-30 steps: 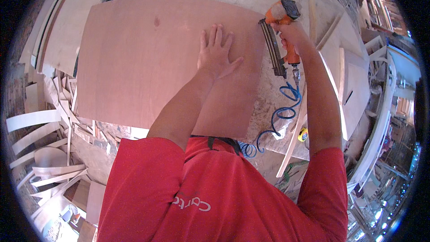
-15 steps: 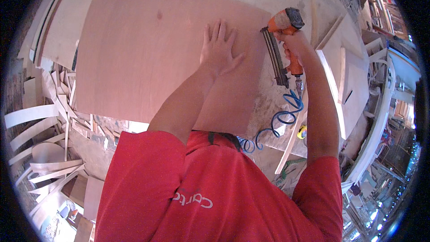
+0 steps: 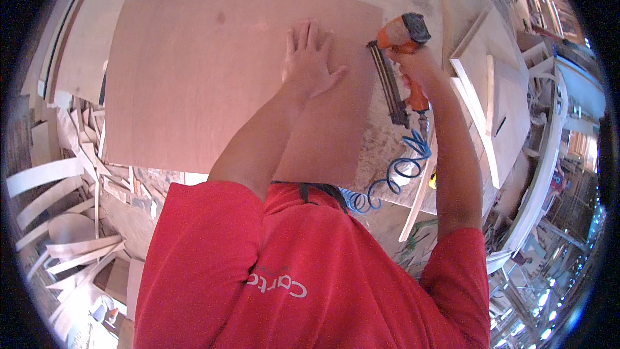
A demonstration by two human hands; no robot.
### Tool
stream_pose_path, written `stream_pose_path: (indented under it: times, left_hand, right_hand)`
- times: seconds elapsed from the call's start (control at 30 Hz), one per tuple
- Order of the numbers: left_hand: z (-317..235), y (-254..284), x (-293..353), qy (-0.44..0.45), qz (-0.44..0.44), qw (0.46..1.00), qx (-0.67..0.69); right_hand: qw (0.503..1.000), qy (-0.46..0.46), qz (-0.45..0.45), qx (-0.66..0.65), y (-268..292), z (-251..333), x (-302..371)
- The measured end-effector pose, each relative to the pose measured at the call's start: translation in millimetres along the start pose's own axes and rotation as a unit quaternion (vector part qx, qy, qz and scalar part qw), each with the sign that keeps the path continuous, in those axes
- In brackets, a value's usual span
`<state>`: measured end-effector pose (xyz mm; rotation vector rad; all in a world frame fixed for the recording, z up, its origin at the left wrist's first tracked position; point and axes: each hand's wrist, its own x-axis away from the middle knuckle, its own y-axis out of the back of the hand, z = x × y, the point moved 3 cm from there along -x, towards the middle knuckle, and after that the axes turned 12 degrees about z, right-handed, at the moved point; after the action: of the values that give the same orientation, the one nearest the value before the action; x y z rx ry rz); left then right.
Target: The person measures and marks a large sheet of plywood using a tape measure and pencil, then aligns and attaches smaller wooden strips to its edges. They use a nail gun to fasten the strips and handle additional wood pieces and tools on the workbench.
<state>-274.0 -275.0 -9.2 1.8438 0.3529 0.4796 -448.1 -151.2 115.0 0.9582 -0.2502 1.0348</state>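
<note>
A large reddish-brown plywood sheet [image 3: 194, 90] lies across the worktable [image 3: 381, 148] in front of me. My left hand [image 3: 309, 61] rests flat on its right half, fingers spread. Wrapped round the grip of an orange and black nail gun [image 3: 400, 33] is my right hand [image 3: 413, 68]. The gun's nose meets or hovers over the sheet's right edge; I cannot tell whether it touches. Its dark magazine [image 3: 389, 87] slants back toward me. From the handle's base a coiled blue air hose [image 3: 403, 168] runs down to the table edge near my waist.
Narrow wooden strips [image 3: 418, 200] and a panel with battens [image 3: 507, 100] lie to the right. Beyond them curves a long pale rail [image 3: 546, 174]. Curved wood offcuts [image 3: 51, 178] and scraps heap up at the left. A yellow item [image 3: 433, 179] sits partly hidden beside my right forearm.
The sheet, both hands and the nail gun appear slightly further left, much as the whole view has shifted. My left fingers have drawn a little closer together. My right grip on the gun stays.
</note>
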Motion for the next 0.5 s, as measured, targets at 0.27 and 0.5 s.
stream_pose_path:
  times: [0.27, 0.5]
  left_hand:
    - [-1.2, -1.1, 1.7, -0.011, -0.029, 1.0, 0.004]
    - [-1.8, 9.2, 6.2, 0.005, 0.01, 1.0, -0.015]
  right_hand:
    - [0.999, -0.046, 0.024, -0.008, -2.3, -20.7, -1.2]
    - [0.997, -0.073, 0.022, -0.022, -16.2, -14.4, 30.5]
